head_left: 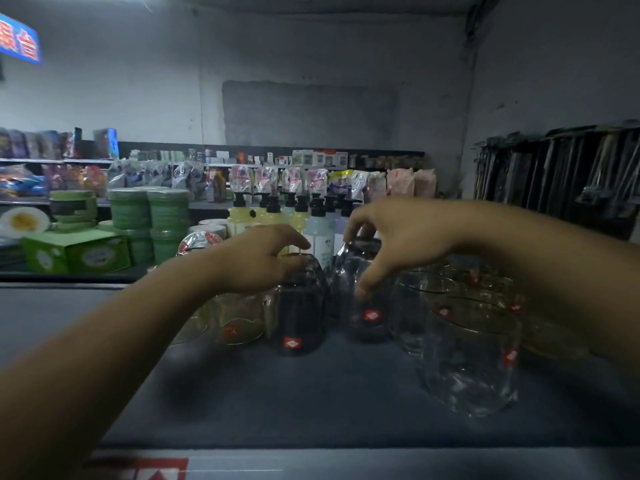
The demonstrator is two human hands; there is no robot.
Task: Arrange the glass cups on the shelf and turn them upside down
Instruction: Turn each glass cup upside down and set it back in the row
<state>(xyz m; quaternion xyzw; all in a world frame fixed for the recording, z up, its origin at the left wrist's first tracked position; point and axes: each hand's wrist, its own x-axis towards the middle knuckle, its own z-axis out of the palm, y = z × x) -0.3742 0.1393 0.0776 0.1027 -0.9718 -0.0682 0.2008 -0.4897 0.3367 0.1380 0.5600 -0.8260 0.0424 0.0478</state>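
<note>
Several clear glass cups with small red labels stand on the dark shelf top (263,393). My left hand (258,259) rests over the base of an upside-down cup (301,317), fingers curled around its top. My right hand (391,237) pinches the top of a second cup (363,306) just to the right, thumb down its near side and fingers over the far edge; this cup leans slightly. A large upright glass (467,358) stands at the front right, with more glasses (426,289) behind it. Other glasses (235,320) sit under my left wrist.
Pump bottles (317,223) stand right behind the cups. Green stacked tins (152,213) and a green box (76,252) lie to the left. Packaged goods fill the far shelves (277,178). Dark hanging items (571,168) line the right wall. The shelf's front edge (346,462) is near me.
</note>
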